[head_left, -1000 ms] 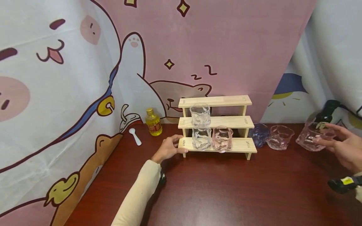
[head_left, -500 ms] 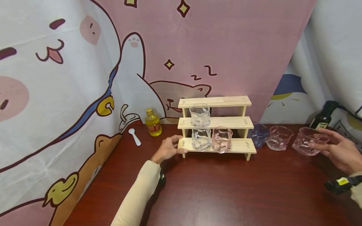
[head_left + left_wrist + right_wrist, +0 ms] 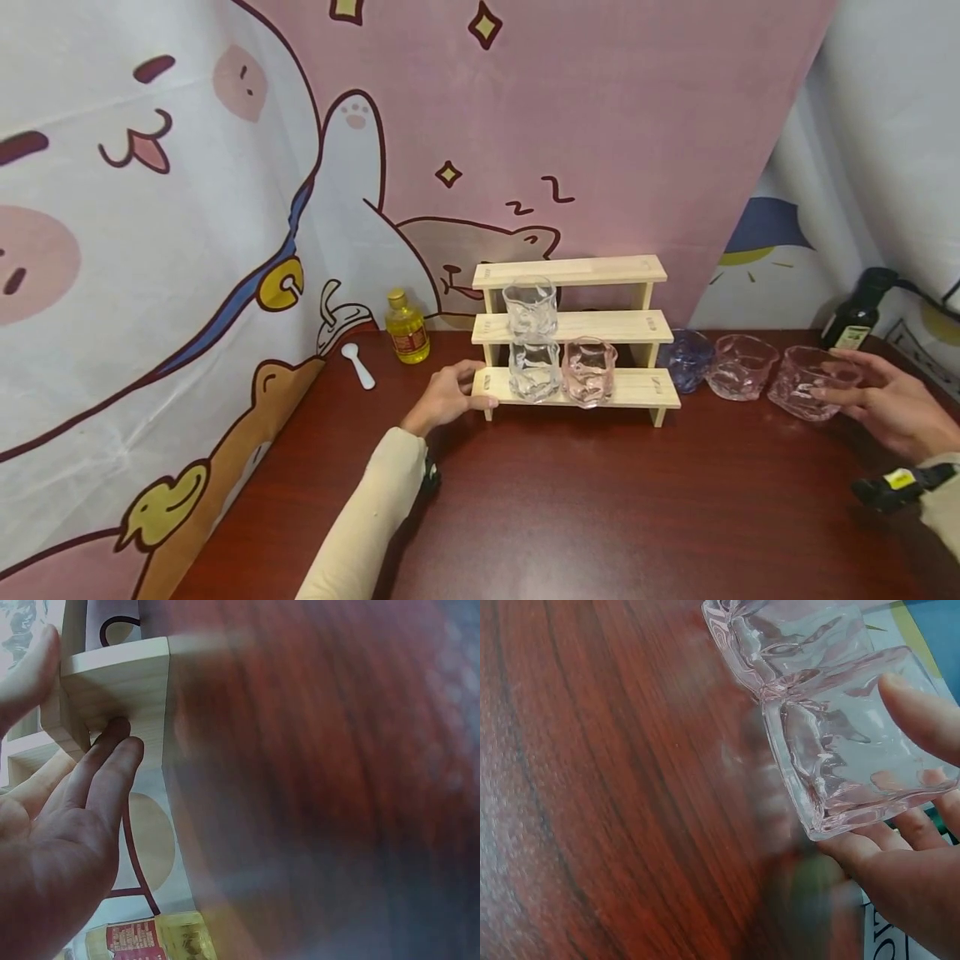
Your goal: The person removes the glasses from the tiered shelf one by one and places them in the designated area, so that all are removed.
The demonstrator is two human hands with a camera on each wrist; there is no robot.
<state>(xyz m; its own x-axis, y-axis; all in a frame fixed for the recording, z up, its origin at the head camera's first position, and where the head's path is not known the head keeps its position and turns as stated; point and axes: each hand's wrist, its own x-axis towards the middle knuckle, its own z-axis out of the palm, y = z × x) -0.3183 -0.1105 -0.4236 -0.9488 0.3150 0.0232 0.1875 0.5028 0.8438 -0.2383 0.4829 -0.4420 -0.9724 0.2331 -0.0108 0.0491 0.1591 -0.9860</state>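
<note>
My left hand [image 3: 471,385] grips the left end of the bottom step of a three-step wooden rack [image 3: 637,387]; in the left wrist view the thumb lies on top of the rack [image 3: 120,682] and the fingers [image 3: 112,757] press its end. My right hand [image 3: 843,379] holds a wavy pink glass [image 3: 797,392] low over the table at the right. The right wrist view shows that pink glass [image 3: 840,757] pinched between thumb and fingers. On the rack stand a clear glass [image 3: 531,307] on the middle step, and another clear glass [image 3: 534,368] and a pink glass [image 3: 589,371] on the bottom step.
A blue glass [image 3: 688,358] and a pink glass [image 3: 742,367] stand on the dark wooden table [image 3: 600,500] right of the rack. A yellow oil bottle [image 3: 407,327] and a white spoon [image 3: 358,363] lie at the back left. A dark bottle [image 3: 855,321] stands at the back right. Printed curtains hang behind.
My right hand has carried the pink glass leftward and down, closer to the pink glass beside the rack. My left hand has stayed on the rack.
</note>
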